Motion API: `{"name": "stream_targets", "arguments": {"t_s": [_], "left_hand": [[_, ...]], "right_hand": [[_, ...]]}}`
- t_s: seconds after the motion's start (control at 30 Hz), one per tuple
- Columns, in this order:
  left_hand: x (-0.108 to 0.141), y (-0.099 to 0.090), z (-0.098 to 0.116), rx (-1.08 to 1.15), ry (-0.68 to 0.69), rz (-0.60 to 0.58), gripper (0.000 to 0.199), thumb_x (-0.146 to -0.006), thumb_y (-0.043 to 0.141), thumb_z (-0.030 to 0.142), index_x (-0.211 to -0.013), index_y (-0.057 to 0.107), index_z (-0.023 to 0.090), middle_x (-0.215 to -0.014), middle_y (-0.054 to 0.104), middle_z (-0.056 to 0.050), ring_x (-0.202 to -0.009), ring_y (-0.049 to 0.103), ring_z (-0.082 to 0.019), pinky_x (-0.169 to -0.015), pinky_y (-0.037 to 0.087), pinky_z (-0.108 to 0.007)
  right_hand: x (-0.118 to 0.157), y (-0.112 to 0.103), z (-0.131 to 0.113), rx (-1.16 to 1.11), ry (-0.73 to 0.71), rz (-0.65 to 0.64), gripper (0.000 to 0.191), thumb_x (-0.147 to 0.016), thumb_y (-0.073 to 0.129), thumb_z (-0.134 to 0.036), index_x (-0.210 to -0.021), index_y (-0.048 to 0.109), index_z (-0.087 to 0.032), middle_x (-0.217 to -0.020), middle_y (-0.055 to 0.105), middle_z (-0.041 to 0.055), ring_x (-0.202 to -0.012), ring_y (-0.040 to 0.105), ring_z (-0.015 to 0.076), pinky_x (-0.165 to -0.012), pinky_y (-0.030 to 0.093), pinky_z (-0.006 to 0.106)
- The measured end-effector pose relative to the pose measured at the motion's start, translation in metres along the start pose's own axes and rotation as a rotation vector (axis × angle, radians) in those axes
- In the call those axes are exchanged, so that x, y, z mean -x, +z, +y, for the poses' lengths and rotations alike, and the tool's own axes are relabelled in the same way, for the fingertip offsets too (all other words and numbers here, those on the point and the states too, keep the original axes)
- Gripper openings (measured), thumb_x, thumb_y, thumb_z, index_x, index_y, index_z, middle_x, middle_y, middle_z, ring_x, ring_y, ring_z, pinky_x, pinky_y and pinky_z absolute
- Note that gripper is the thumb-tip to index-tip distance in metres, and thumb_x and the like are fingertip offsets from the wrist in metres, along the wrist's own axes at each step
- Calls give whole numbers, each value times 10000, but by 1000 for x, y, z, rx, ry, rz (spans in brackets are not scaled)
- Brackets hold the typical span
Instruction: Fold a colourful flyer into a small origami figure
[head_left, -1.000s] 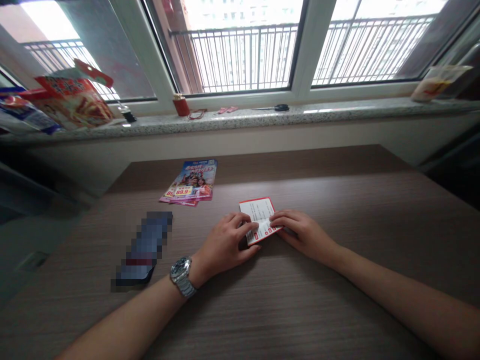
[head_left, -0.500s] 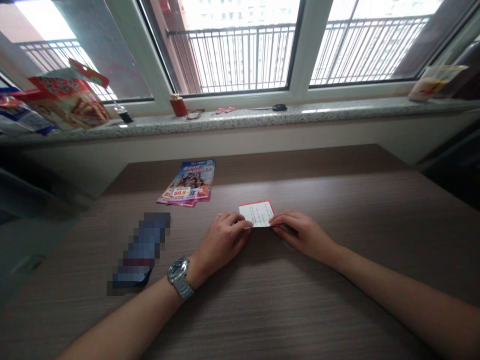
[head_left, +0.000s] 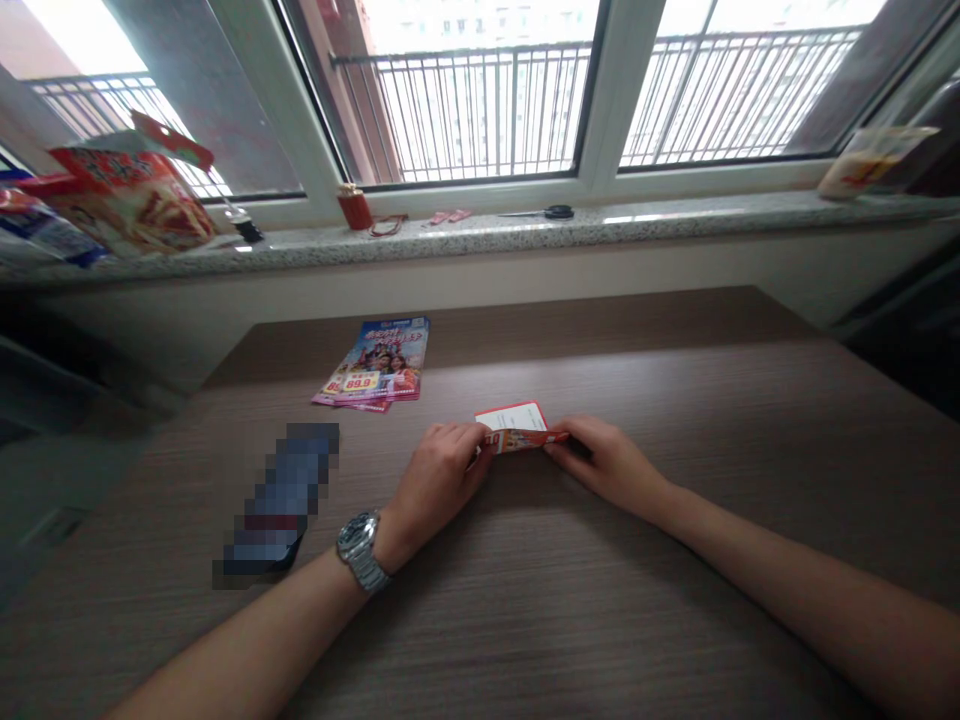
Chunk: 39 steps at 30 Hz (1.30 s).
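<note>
A window (head_left: 609, 130) is spanning the view beyond the hands, and the table (head_left: 540, 620) is spreading out beneath and around them. Past the table's far edge, a speckled stone sill (head_left: 675, 216) is running along the foot of the window, with a red food bag (head_left: 142, 205) standing on it, far off beyond the left hand and to its left. A stack of printed flyers (head_left: 386, 365) is lying on the table, ahead of the left hand and a little to its left. The left hand (head_left: 442, 465) and right hand (head_left: 609, 465) are facing each other, fingers curling and nearly closed, each pinching one end of a small folded leaflet (head_left: 517, 440). A dark flat object (head_left: 281, 510), masked by coarse blocks, is lying to the left of the left hand, well apart from it. A clear cup (head_left: 870, 165) is standing on the sill, far beyond the right hand and to its right. The leaflet is sitting between the hands, its near flap showing a red patterned face, its white printed panel lying just beyond. Scissors (head_left: 556, 212) are resting on the sill straight beyond the hands, while a metal watch (head_left: 364, 550) is circling the left wrist.
</note>
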<state>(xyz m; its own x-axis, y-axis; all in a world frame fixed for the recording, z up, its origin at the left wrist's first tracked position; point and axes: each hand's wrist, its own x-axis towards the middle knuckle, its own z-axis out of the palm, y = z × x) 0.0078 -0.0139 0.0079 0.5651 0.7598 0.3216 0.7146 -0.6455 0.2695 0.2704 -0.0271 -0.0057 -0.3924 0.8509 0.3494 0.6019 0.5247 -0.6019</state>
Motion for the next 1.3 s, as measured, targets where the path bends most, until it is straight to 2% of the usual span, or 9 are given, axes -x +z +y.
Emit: {"name": "stream_targets", "arguments": {"t_s": [0.47, 0.53, 0.63, 0.73, 0.8, 0.9, 1.03, 1.17, 1.3], "left_hand": [[-1, 5, -2, 43, -71, 48, 76, -1013, 510, 235, -1024, 575, 197, -850, 689, -39, -772, 634, -213, -722, 435, -329], [-1, 6, -3, 87, -86, 66, 169, -992, 545, 206, -1159, 563, 198, -915, 713, -41, -815, 646, -216, -761, 451, -337], [0, 6, -3, 161, -103, 77, 467, -973, 584, 179, -1414, 438, 224, -990, 724, -28, -881, 652, -214, -833, 464, -355], [-1, 5, -3, 170, -108, 74, 602, -979, 584, 187, -1521, 330, 253, -989, 708, -23, -869, 641, -207, -835, 478, -360], [-2, 5, -3, 147, -102, 66, 586, -988, 565, 192, -1524, 339, 255, -1030, 688, -44, -884, 638, -209, -836, 495, -365], [-2, 6, -4, 106, -94, 84, 574, -980, 568, 181, -1511, 369, 272, -1234, 614, -96, -1043, 624, -233, -919, 511, -401], [-1, 8, -6, 52, -63, 99, 431, -973, 564, 154, -1380, 529, 292, -1425, 496, -110, -1227, 561, -265, -1016, 488, -462], [0, 8, -8, 34, -3, 30, 337, -992, 514, 135, -1287, 608, 268, -1426, 532, -102, -1276, 538, -277, -1048, 464, -490], [-1, 6, -7, 41, 17, 2, 317, -990, 517, 143, -1265, 626, 257, -1345, 596, -85, -1234, 559, -262, -1077, 443, -490]], "right_hand": [[-7, 4, 2, -52, 65, -3, 117, -981, 557, -270, -951, 647, -201, -867, 672, 51, -788, 608, 207, -718, 485, 321], [-8, 4, 1, -47, 90, -4, 112, -973, 556, -267, -929, 636, -203, -837, 663, 39, -758, 594, 200, -691, 471, 310], [-9, 4, -1, -41, 134, -8, 132, -972, 551, -282, -883, 612, -205, -785, 640, 22, -710, 573, 189, -640, 443, 292], [-12, 4, -3, -60, 175, -4, 125, -975, 556, -310, -966, 620, -204, -795, 656, 19, -696, 586, 186, -635, 446, 290], [-14, 4, -5, -78, 192, -4, 164, -975, 557, -310, -1086, 622, -207, -838, 686, 23, -711, 614, 189, -652, 464, 294], [-18, 5, -5, -80, 206, -11, 244, -970, 562, -301, -1192, 609, -210, -832, 698, 16, -687, 622, 186, -642, 477, 295], [-20, 7, 1, -56, 161, 30, 343, -947, 599, -270, -1285, 586, -211, -911, 687, 39, -693, 610, 182, -675, 514, 314], [-19, 11, 7, 5, 103, 74, 399, -931, 638, -275, -1323, 583, -225, -1108, 623, 95, -815, 630, 203, -794, 556, 372], [-18, 10, 8, 18, 96, 57, 290, -919, 662, -275, -1206, 656, -229, -1167, 564, 104, -931, 648, 224, -863, 564, 391]]}}
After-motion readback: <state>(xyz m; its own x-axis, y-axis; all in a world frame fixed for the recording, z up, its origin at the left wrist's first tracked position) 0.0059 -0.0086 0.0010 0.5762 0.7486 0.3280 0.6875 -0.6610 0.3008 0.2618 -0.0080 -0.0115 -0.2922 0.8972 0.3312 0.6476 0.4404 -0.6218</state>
